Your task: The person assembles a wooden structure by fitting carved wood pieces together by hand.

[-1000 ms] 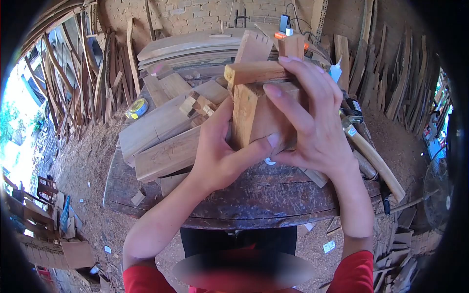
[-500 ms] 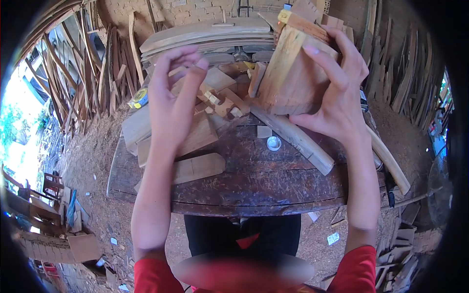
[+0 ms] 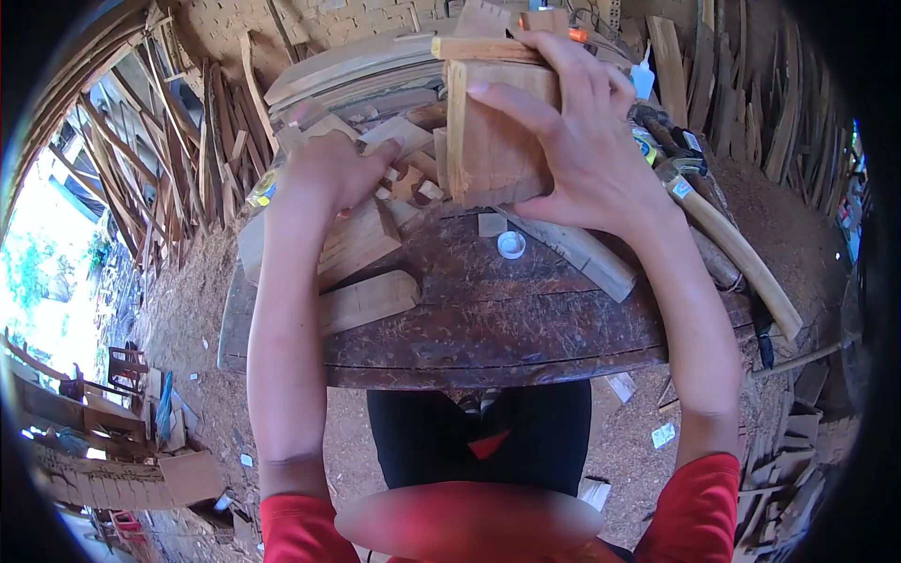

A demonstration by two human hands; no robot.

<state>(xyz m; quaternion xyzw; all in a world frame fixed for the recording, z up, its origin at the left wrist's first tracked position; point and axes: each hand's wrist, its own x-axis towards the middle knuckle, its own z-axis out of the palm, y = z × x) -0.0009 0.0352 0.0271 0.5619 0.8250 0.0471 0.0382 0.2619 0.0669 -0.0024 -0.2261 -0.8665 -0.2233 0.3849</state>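
My right hand (image 3: 591, 159) grips a box-like wooden piece (image 3: 507, 141) upright at the back of the table, fingers over its top and face, thumb at its lower edge. A lighter wooden strip (image 3: 493, 49) lies across the top of this piece. Low over a heap of offcuts, my left hand (image 3: 333, 174) has its thumb stretched to the right, its other fingers bent down and mostly hidden. Small wood blocks (image 3: 429, 190) lie just right of that hand. Beneath it is a thick wood block (image 3: 361, 246), with a round-ended board (image 3: 371, 302) nearer me.
On the dark worn table (image 3: 488, 328) are a white round cap (image 3: 511, 245) and a long wooden bar (image 3: 577, 251). To the right lie a wooden-handled tool (image 3: 741, 244) and a white bottle (image 3: 643, 77). Stacked boards (image 3: 347, 80) stand behind; timber leans along the walls.
My left hand has come down onto the offcuts. My right hand has shifted left with the wooden piece, which is now turned more upright. The whole view has swung slightly right.
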